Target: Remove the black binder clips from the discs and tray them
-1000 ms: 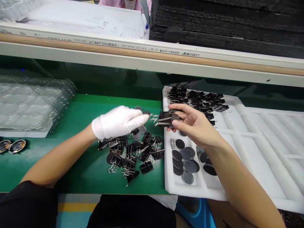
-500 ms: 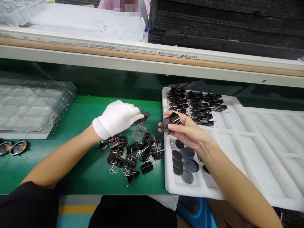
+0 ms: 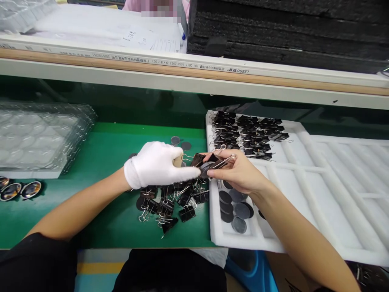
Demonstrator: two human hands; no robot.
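Observation:
In a white glove, my left hand (image 3: 161, 164) is closed at a black binder clip (image 3: 198, 159), its thumb touching the edge of some dark round discs (image 3: 205, 169). My bare right hand (image 3: 240, 168) pinches those discs together with a binder clip whose wire handles (image 3: 225, 160) stick out past the fingers. How the clip jaws sit on the discs is partly hidden by the fingers. Below both hands lies a heap of loose binder clips (image 3: 165, 207) on the green table. Two loose discs (image 3: 186, 146) rest just beyond the left hand.
On the right, a white foam tray (image 3: 291, 172) holds rows of binder clips (image 3: 249, 134) and a group of dark discs (image 3: 240, 211). Clear plastic trays (image 3: 36, 138) are stacked at left, near shiny oval pieces (image 3: 30, 189). A shelf edge (image 3: 170, 75) runs across behind, bearing black foam blocks (image 3: 273, 36).
My left hand has moved right from the loose discs to meet my right hand. The right hand has turned the clip and discs slightly. More oval pieces show at left.

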